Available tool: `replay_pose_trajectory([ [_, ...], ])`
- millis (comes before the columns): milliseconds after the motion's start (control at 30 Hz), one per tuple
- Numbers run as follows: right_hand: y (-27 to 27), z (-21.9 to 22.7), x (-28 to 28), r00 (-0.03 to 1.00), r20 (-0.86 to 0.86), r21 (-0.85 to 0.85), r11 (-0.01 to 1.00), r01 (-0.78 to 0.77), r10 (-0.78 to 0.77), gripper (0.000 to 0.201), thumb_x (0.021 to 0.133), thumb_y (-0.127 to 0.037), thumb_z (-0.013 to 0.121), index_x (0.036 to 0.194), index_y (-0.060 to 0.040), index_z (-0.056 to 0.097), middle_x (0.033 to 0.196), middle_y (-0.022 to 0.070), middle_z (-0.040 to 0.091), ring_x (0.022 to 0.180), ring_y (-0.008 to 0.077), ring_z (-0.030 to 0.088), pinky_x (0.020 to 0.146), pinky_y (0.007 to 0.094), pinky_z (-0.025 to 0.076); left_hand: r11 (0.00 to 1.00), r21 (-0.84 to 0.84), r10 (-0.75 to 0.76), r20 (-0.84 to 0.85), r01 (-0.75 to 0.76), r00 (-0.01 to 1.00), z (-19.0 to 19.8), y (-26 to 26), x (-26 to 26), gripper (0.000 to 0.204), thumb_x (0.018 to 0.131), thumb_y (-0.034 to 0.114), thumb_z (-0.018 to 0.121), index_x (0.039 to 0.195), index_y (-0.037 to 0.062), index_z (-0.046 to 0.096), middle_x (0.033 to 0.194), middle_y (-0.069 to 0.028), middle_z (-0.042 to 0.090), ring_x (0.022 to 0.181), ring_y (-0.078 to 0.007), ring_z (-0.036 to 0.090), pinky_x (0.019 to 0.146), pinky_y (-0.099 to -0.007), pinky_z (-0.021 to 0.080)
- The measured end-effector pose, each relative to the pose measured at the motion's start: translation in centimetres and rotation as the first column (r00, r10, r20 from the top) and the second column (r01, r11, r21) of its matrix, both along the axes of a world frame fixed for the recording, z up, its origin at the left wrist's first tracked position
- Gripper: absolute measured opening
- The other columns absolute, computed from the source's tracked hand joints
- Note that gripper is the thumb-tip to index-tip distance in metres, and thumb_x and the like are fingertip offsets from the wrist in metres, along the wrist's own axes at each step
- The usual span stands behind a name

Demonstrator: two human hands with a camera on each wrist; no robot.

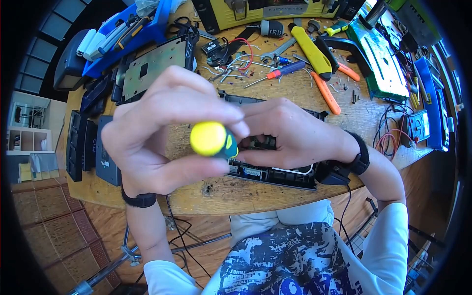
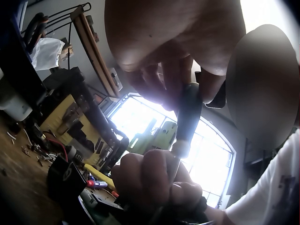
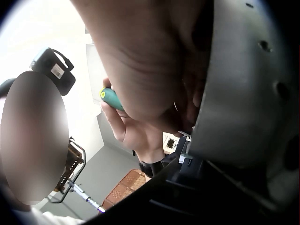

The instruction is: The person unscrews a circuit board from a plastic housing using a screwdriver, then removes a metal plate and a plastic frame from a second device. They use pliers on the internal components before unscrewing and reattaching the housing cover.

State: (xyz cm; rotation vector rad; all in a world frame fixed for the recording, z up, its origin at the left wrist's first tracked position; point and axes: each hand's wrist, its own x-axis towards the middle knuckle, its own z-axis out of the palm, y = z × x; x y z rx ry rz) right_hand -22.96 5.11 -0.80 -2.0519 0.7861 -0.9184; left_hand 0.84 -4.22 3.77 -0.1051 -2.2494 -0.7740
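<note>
In the head view, my left hand [image 1: 157,125] holds a screwdriver [image 1: 208,138] by its green handle, whose yellow end points up at the camera. Thumb and fingers wrap the handle from both sides. The left wrist view has the screwdriver handle [image 2: 189,115] upright, its metal shaft running down into the curled fingers of my right hand [image 2: 145,176]. That right hand [image 1: 290,130] pinches the shaft low over a long black casing [image 1: 290,180] with circuit board parts and a white connector [image 1: 252,171]. The screwdriver's tip is hidden behind the hands.
Behind the casing lie a purple-and-orange screwdriver [image 1: 280,72], a yellow utility knife [image 1: 312,51], orange-handled pliers [image 1: 325,93] and loose wires. A metal-plated panel [image 1: 152,71] stands back left, beside a blue tool tray [image 1: 155,29]. A multimeter [image 1: 419,127] sits at the right edge.
</note>
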Motion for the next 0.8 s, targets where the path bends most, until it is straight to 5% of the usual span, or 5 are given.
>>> replay_pose_trajectory([
  [167,-0.2,-0.1,-0.1,0.998,0.011,0.139,0.988,-0.063,0.062,0.013,0.095,-0.006,0.076,0.106,0.0011,0.075,0.098,0.015,0.072,0.093,0.036,0.072,0.084,0.0443,0.058,1.0,-0.015,-0.013,-0.058,0.012,0.998,-0.2,0.0,-0.1,0.06,0.077,0.045,0.1,0.113,0.0062,0.071,0.089,-0.0043,0.076,0.088,-0.0207,0.062,0.079,-0.0324,0.047],
  [233,-0.4,-1.0,0.2,0.997,0.042,-0.096,0.994,-0.057,0.061,0.013,0.095,-0.005,0.075,0.107,0.0009,0.075,0.098,0.0157,0.071,0.092,0.0356,0.072,0.083,0.0443,0.058,0.999,0.037,-0.033,-0.007,0.034,0.999,0.1,0.4,-0.7,0.067,0.084,0.05,0.093,0.122,-0.0004,0.07,0.092,-0.0073,0.076,0.089,-0.022,0.063,0.082,-0.0351,0.048],
  [400,0.0,-1.1,0.1,1.0,0.008,-0.079,0.997,-0.007,0.008,0.016,0.094,-0.008,0.078,0.106,0.0009,0.074,0.098,0.0157,0.071,0.092,0.0348,0.072,0.081,0.0434,0.059,0.993,0.114,-0.027,0.067,0.019,0.997,-0.1,0.8,-0.4,0.063,0.1,0.043,0.075,0.134,-0.0086,0.067,0.093,-0.0161,0.08,0.091,-0.0244,0.065,0.087,-0.0363,0.05],
  [567,-0.3,-0.2,-0.1,1.0,-0.002,0.025,1.0,0.009,-0.009,0.023,0.089,-0.011,0.086,0.105,0.0002,0.075,0.096,0.0132,0.071,0.088,0.0292,0.073,0.078,0.0397,0.06,0.998,-0.012,0.063,-0.061,-0.064,0.996,-0.6,0.0,-0.2,0.068,0.064,0.043,0.107,0.107,0.0055,0.07,0.087,-0.0071,0.075,0.087,-0.0194,0.062,0.077,-0.0327,0.045],
  [800,-0.4,-0.7,-0.1,0.998,0.061,-0.02,1.0,-0.008,0.009,0.017,0.09,-0.006,0.083,0.104,-0.0003,0.075,0.096,0.0116,0.071,0.087,0.028,0.073,0.077,0.0389,0.059,0.997,-0.082,0.0,0.029,0.003,1.0,0.0,0.3,-0.9,0.069,0.073,0.051,0.101,0.113,0.0006,0.075,0.088,-0.0044,0.068,0.086,-0.0209,0.062,0.078,-0.0347,0.046],
])
